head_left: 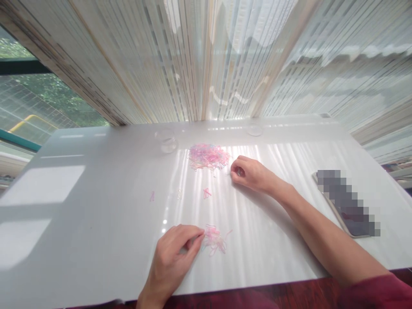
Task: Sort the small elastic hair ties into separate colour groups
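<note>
A large pile of thin pastel rubber bands [208,156], mostly pink and lilac, lies mid-table. My right hand [246,172] is at its right side, thumb and forefinger pinched together at the tabletop; what is between them is too small to make out. Closer to me is a smaller loose heap of bands [214,239]. My left hand [175,253] pinches at that heap's left edge, fingertips touching it; whatever they grip cannot be told apart. Between the piles, in a row, lie a purple group [152,196], a pale yellowish group [179,194] and a pink group [207,193] of bands.
Behind the large pile stands a small clear round container [169,145]; a clear round lid [255,130] lies farther right. A phone [347,206] rests on the white table [106,240] at the right. Sheer striped curtains [180,60] hang along the far edge.
</note>
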### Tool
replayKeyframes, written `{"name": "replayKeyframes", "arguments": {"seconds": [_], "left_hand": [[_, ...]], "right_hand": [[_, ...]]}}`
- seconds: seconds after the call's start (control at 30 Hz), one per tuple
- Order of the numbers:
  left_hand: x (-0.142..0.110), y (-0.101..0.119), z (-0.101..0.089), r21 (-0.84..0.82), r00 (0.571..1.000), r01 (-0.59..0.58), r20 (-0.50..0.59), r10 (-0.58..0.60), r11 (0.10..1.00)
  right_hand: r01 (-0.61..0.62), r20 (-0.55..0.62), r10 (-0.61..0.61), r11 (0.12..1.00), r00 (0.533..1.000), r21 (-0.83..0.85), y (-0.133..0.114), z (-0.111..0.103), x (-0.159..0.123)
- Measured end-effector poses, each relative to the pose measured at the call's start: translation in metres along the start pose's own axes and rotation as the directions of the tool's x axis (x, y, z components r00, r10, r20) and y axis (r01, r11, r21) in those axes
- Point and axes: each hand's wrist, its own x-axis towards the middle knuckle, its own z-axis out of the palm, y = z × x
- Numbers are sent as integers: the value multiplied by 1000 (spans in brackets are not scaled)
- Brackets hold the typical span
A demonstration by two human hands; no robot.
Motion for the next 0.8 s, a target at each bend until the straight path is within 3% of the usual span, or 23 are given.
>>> {"name": "replayKeyframes", "arguments": {"seconds": [0.27, 0.53, 0.8], "left_hand": [[3, 2, 1, -1, 1000, 9, 7, -9, 1000], [1, 0, 2, 29, 999, 27, 17, -28, 999], [28, 14, 1, 106, 999, -35, 20, 33, 994]], "right_hand": [[-67, 144, 68, 998, 987, -8, 5, -26, -46], [49, 106, -59, 994, 993, 96, 9, -22, -51], [-72, 170, 55, 993, 984, 95, 13, -30, -58]]}}
